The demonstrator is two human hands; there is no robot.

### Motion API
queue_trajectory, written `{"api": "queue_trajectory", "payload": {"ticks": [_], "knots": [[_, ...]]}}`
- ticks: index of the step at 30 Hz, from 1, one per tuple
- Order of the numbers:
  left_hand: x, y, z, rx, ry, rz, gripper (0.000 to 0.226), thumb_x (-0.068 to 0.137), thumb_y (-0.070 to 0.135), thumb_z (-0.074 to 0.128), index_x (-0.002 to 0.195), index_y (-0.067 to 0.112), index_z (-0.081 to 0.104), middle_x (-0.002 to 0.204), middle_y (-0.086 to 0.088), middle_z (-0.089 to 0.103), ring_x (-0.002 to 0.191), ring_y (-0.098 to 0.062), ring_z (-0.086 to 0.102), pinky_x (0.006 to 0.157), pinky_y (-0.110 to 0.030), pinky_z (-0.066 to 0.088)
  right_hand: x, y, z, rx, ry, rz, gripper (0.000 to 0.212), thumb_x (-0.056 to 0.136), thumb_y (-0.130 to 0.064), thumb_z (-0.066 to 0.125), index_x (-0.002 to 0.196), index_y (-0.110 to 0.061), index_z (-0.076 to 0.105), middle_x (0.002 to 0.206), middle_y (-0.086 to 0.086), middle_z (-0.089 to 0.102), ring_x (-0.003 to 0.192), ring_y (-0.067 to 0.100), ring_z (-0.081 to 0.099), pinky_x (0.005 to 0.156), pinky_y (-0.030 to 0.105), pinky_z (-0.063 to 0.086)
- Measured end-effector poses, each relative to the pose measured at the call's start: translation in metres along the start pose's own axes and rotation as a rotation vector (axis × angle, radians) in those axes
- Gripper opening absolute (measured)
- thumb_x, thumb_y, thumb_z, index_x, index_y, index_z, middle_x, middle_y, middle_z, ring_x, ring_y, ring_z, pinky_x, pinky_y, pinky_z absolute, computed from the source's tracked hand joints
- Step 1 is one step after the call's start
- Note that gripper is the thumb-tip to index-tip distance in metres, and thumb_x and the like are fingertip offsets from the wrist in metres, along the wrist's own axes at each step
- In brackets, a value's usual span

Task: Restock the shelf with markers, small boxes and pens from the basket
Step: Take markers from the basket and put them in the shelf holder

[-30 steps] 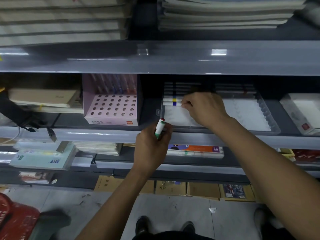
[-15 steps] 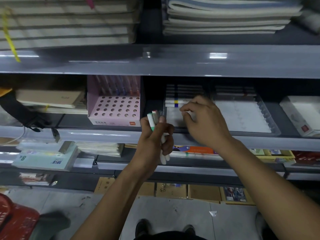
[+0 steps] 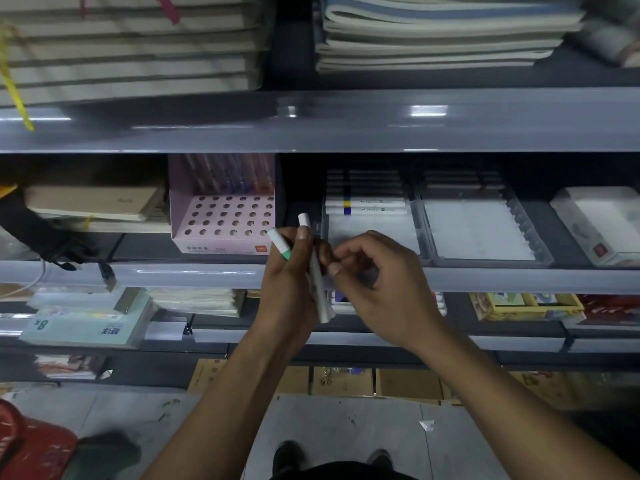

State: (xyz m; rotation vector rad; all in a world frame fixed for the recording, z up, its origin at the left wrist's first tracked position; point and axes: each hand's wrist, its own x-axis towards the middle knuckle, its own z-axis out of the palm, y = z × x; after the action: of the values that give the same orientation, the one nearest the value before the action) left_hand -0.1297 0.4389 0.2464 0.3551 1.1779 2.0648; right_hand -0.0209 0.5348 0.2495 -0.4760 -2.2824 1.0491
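The right hand point(image 3: 384, 285) has come back out of the clear plastic shelf tray point(image 3: 372, 233), where a second ago its fingers were seating a white marker with a yellow-and-blue band against the row at the back. It now sits just in front of the tray's lip, fingers curled and its fingertips closing toward the bundle in the left hand point(image 3: 294, 282); whether it already pinches a marker there cannot be told, as the contact is hidden behind the knuckles.

The left hand is clamped round a small bunch of white cylindrical markers point(image 3: 317, 285), held nearly upright. One with a green band point(image 3: 280, 244) pokes out above its thumb side, and another plain white end point(image 3: 304, 220) stands just past its fingertips. A second ago only a single green-and-red tip showed above this fist; the bunch has since been raised and fanned toward the right hand.

Beyond both hands, the laid markers point(image 3: 367, 206) lie side by side at the far end of the tray, with its bare near floor lying between them and the right hand's knuckles.

I judge one marker has just been placed and the next is being drawn for the same row. The red plastic basket point(image 3: 31, 445) rests on the floor, down to the left of the left forearm.
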Motion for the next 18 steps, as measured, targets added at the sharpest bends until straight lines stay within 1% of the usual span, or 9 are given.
{"api": "queue_trajectory", "payload": {"ticks": [3,4,6,8,10,12,14,16,18], "knots": [[-0.001,0.003,0.004,0.015,0.014,0.055,0.012,0.112,0.021,0.042,0.104,0.014,0.048,0.077,-0.010,0.054,0.070,-0.020,0.055,0.069,-0.033,0.054,-0.003,-0.006,0.006,0.021,-0.012,0.099,0.031,0.087,-0.036,0.081,0.111,-0.023,0.065,0.091,-0.016,0.066,0.087,0.003,0.065,0.075,0.020,0.056],[-0.001,0.002,0.005,0.041,0.020,0.079,0.012,0.112,0.020,0.042,0.109,0.012,0.050,0.077,-0.010,0.055,0.071,-0.020,0.056,0.070,-0.032,0.055,-0.003,-0.007,0.007,0.030,-0.016,0.133,0.036,0.085,-0.038,0.082,0.112,-0.024,0.064,0.090,-0.015,0.066,0.086,0.003,0.065,0.075,0.020,0.056],[-0.002,0.001,0.005,0.078,0.035,0.105,0.017,0.110,0.021,0.045,0.111,0.007,0.055,0.078,-0.007,0.059,0.074,-0.018,0.061,0.072,-0.031,0.057,0.000,-0.008,0.006,0.046,-0.021,0.182,0.040,0.083,-0.040,0.084,0.113,-0.024,0.065,0.088,-0.014,0.068,0.084,0.003,0.067,0.075,0.020,0.057],[-0.004,0.000,0.006,0.081,0.035,0.104,0.020,0.109,0.023,0.047,0.112,0.009,0.060,0.079,-0.001,0.062,0.076,-0.014,0.064,0.072,-0.029,0.057,0.002,-0.008,0.003,0.050,-0.023,0.197,0.034,0.084,-0.035,0.084,0.111,-0.024,0.067,0.085,-0.014,0.070,0.081,0.002,0.068,0.074,0.020,0.057],[-0.005,0.001,0.008,0.102,0.003,0.098,0.021,0.109,0.025,0.045,0.112,0.010,0.060,0.077,0.004,0.062,0.072,-0.010,0.064,0.068,-0.027,0.055,0.003,-0.008,0.000,0.014,-0.030,0.171,0.023,0.088,-0.029,0.082,0.107,-0.023,0.070,0.086,-0.015,0.071,0.081,0.001,0.068,0.075,0.019,0.057],[-0.007,0.001,0.010,0.117,-0.027,0.099,0.024,0.111,0.025,0.041,0.109,0.010,0.060,0.076,0.006,0.066,0.074,-0.010,0.067,0.069,-0.027,0.056,0.006,-0.007,-0.006,-0.053,-0.042,0.120,0.016,0.091,-0.026,0.078,0.105,-0.024,0.073,0.091,-0.015,0.072,0.085,0.001,0.068,0.079,0.025,0.060],[-0.007,0.001,0.009,0.185,0.001,0.122,0.026,0.112,0.027,0.040,0.103,0.011,0.059,0.077,0.004,0.069,0.077,-0.013,0.069,0.070,-0.030,0.057,0.011,-0.002,-0.014,-0.137,-0.033,0.057,0.013,0.092,-0.024,0.076,0.104,-0.024,0.074,0.093,-0.015,0.071,0.085,0.002,0.067,0.078,0.031,0.061],[-0.006,0.000,0.006,0.326,0.063,0.161,0.026,0.111,0.030,0.043,0.101,0.011,0.057,0.074,0.000,0.065,0.068,-0.015,0.065,0.058,-0.029,0.053,0.018,0.007,-0.026,-0.234,-0.010,0.010,0.014,0.092,-0.026,0.074,0.105,-0.024,0.074,0.094,-0.014,0.069,0.085,0.004,0.065,0.076,0.034,0.060],[-0.002,-0.003,-0.001,0.476,0.103,0.212,0.025,0.110,0.031,0.046,0.095,0.013,0.055,0.070,-0.004,0.056,0.060,-0.017,0.053,0.050,-0.029,0.045,0.027,0.017,-0.037,-0.361,0.004,-0.024,0.017,0.092,-0.028,0.070,0.107,-0.023,0.074,0.096,-0.010,0.067,0.086,0.010,0.063,0.078,0.037,0.059]]}}
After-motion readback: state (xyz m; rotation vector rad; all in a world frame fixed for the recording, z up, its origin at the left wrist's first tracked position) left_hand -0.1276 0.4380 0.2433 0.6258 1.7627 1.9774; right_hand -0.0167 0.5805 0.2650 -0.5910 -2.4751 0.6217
